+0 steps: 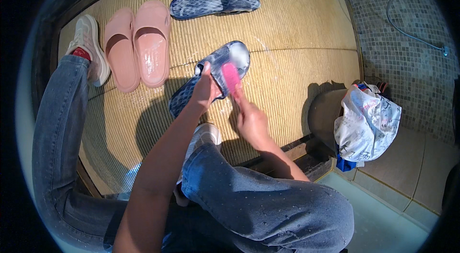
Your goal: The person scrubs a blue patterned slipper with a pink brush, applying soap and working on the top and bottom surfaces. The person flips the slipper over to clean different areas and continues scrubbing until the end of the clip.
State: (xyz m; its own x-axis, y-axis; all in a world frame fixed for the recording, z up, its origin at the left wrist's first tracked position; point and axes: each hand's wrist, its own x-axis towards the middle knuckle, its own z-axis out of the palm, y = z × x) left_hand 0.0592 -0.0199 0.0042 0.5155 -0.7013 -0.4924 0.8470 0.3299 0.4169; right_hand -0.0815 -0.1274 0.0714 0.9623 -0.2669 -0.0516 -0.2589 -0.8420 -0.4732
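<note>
My left hand [206, 90] grips a blue and white patterned slide slipper [184, 97] by its strap, near the middle of the ribbed mat. In my right hand [251, 123] is a pink brush [231, 77], blurred, against the strap toward the slipper's upper end, where a patch of white foam shows. The matching blue slipper [196, 6] lies on its own at the top of the mat. A pair of pink slides [151, 47] rests to the left, with wet shine on one insole.
My white sneakers [96, 56] and jeans-clad legs frame the mat [297, 33]. At right, a bundle of white printed cloth [364, 123] lies over something dark. Beyond it are a mosaic-tiled wall [397, 61] with a metal hose [395, 25], floor tiles, and a pale bluish surface at lower right.
</note>
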